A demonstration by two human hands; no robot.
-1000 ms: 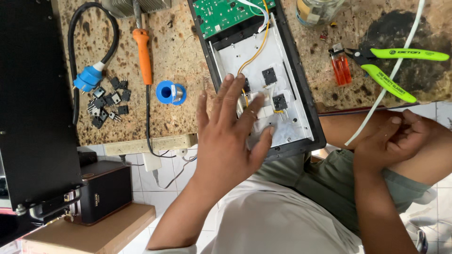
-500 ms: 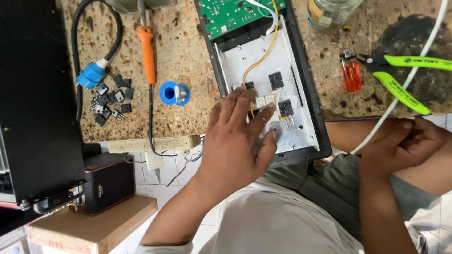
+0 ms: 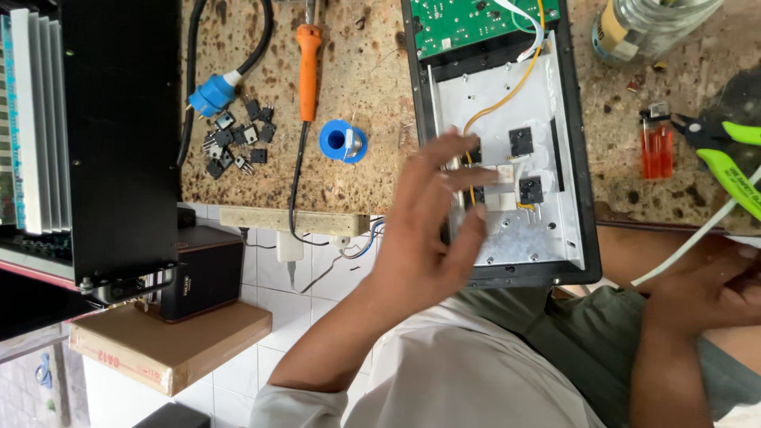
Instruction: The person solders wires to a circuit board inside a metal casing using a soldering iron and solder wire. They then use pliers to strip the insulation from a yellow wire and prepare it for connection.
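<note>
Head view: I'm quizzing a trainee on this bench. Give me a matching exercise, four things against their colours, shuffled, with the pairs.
Things:
1. soldering iron handle
2. solder spool
3. lighter
4. circuit board

Colours:
A. green
B. red
C. orange
D. blue

Pairs: 1-C, 2-D, 3-B, 4-A

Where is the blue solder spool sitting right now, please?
The blue solder spool lies on the speckled bench, between the orange soldering iron and the open black case.
</note>
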